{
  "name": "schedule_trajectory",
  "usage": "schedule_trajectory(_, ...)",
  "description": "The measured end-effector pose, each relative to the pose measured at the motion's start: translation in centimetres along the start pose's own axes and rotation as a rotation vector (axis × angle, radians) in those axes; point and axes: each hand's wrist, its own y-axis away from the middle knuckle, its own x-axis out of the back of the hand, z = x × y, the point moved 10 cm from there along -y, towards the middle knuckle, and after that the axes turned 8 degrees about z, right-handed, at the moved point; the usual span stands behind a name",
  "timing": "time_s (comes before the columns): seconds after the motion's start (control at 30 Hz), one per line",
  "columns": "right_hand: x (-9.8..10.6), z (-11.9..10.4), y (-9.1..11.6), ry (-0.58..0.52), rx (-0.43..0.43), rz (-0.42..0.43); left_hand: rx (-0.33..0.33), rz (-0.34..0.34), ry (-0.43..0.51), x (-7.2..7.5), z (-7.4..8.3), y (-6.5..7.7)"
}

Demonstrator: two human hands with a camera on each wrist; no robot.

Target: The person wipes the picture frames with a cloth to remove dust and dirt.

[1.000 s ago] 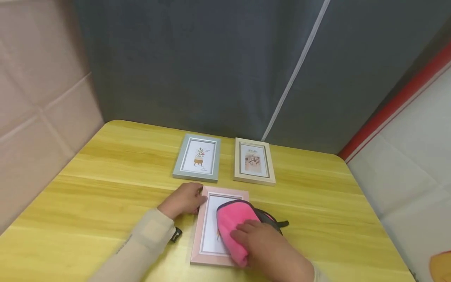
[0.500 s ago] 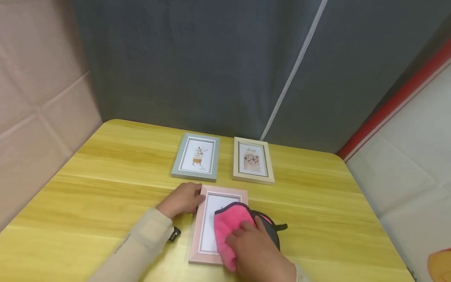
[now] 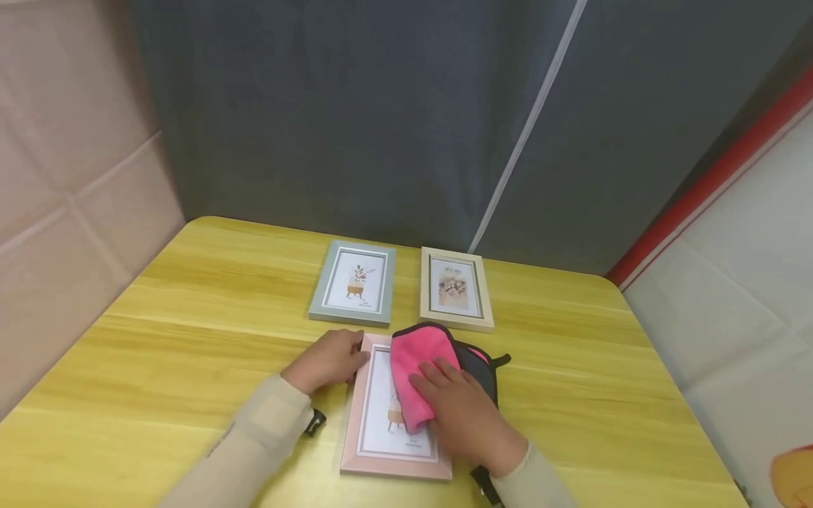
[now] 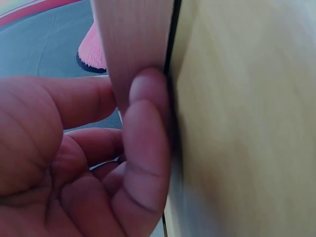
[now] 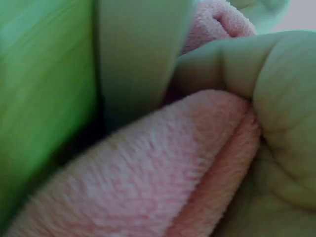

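A pink picture frame lies face up on the table. My left hand grips its upper left edge; in the left wrist view, curled fingers hold the frame's side. My right hand holds a pink cleaning cloth with dark edging against the frame's upper right part. The cloth hides much of the picture and the frame's upper right corner. Close up, a fluffy fold of the cloth runs into the right palm, beside the frame's edge.
Behind the pink frame lie a blue-grey picture frame and a cream picture frame, both face up. They rest on a yellow wood-grain table. A dark panel stands along its back edge.
My right hand and the cloth have slid up the pink frame, away from the body, baring the lower part of its picture. My left hand keeps its grip in place.
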Motion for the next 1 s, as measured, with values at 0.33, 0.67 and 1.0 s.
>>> schedule_trajectory(0.33,0.8,0.6,0.0,-0.133,0.072,0.023,0.002,0.013,0.031,0.2,-0.1,0.0)
schedule_trajectory(0.67,3.0,-2.7,2.0,-0.251,0.234,-0.02,-0.016,0.018,0.039,0.4,0.3,0.2)
schedule_trajectory(1.0,1.5,-4.6,3.9,-0.224,0.125,-0.174,-0.015,0.013,0.045,0.4,0.2,0.2)
